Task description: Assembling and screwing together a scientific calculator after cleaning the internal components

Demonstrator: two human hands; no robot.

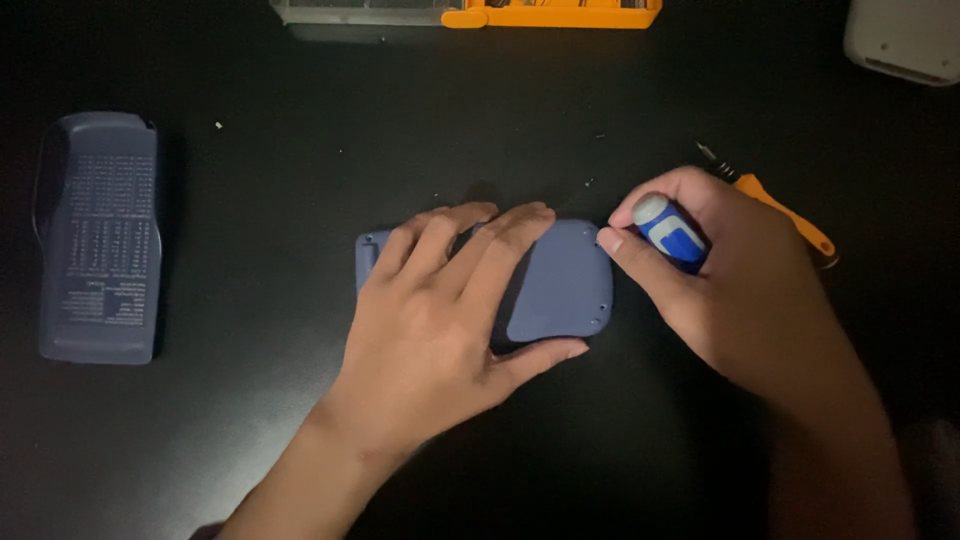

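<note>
A slate-blue plastic device body (563, 283) lies flat in the middle of the black table, back side up, with small screw holes at its right corners. My left hand (440, 310) rests on top of it, fingers spread across its upper edge and thumb hooked under its lower edge. My right hand (720, 280) grips a small screwdriver with a blue and white handle (668, 232), its tip hidden at the device's top right corner.
A matching slate-blue cover (98, 237) with printed text lies at the far left. An orange-handled tool (785, 213) sits behind my right hand. An orange and clear parts case (470, 13) lines the back edge; a white object (905, 38) is at the top right.
</note>
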